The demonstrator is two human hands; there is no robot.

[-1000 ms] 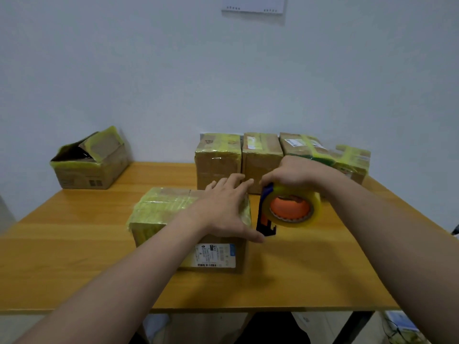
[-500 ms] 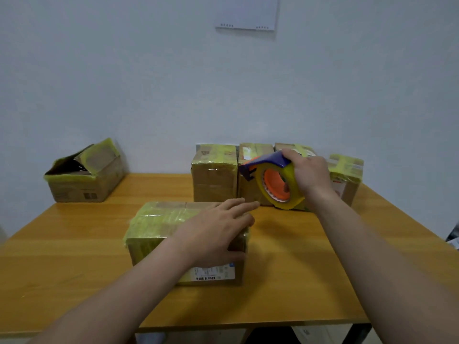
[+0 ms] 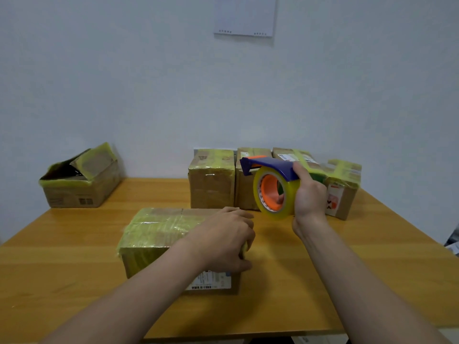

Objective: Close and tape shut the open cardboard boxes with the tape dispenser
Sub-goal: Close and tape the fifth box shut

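Your right hand (image 3: 309,194) is wrapped tight round the tape dispenser (image 3: 272,188). Your thumb lies on its blue top and your fingers are tucked into the orange ring. You hold it up in the air, off the desk (image 3: 347,269), with the blue cutter end pointing left. I think you hold it that way so the tape is ready for the next pull. Your left hand (image 3: 223,242) grips the right end of the front box (image 3: 159,229). Its fingers curl over that end and its thumb is low on the near side. That most likely holds the box in place and presses the tape flat there. This box sits near the front edge of the desk, about in the middle. It is shut, with yellow tape all over its top, so it looks just about done. Four taped boxes (image 3: 211,177) stand side by side along the back edge, on the right half, out of your way. At the back left corner sits the open box (image 3: 79,184) with its flaps up. That one looks like your next job.
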